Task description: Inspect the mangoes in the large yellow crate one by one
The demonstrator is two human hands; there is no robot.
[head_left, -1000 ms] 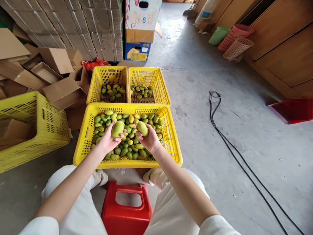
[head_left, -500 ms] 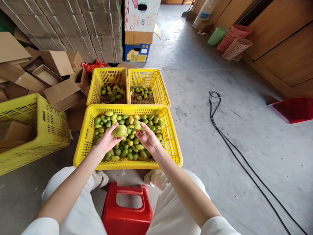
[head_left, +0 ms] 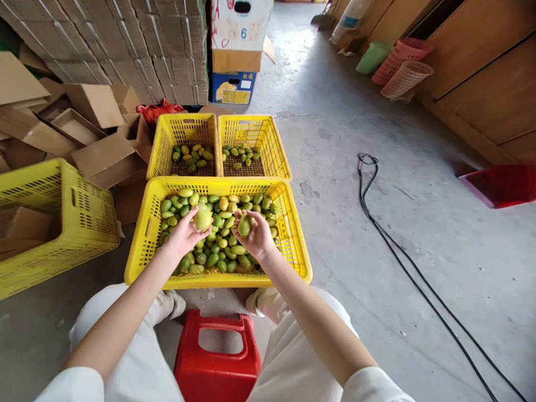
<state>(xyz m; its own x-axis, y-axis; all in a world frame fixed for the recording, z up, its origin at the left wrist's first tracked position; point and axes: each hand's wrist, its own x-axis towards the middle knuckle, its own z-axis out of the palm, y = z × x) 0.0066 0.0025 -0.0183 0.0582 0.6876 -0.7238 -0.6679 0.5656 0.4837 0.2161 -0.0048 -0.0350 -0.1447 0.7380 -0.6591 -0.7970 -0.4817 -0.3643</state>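
My left hand [head_left: 183, 237] is closed round a yellow-green mango [head_left: 202, 216], held end-on above the near yellow crate [head_left: 218, 278]. My right hand [head_left: 256, 239] grips a smaller green mango [head_left: 245, 225] over the same crate. The crate is piled with several green and yellowish mangoes [head_left: 218, 251]. Behind it stand two smaller yellow crates side by side, the left one [head_left: 183, 127] and the right one [head_left: 255, 127], each with a thin layer of mangoes on the bottom.
A red stool [head_left: 216, 357] sits between my knees. An open yellow crate [head_left: 50, 223] holding cardboard stands at the left, beside loose cardboard boxes [head_left: 96, 134]. A black cable [head_left: 402, 262] runs over the concrete floor on the right. A red tray [head_left: 500, 184] and stacked baskets [head_left: 397, 67] lie by the wooden wall.
Both hands have turned their mangoes: the left fruit has gone from lying sideways to end-on, the right one sits deeper in the palm. The hands stayed over the near crate.
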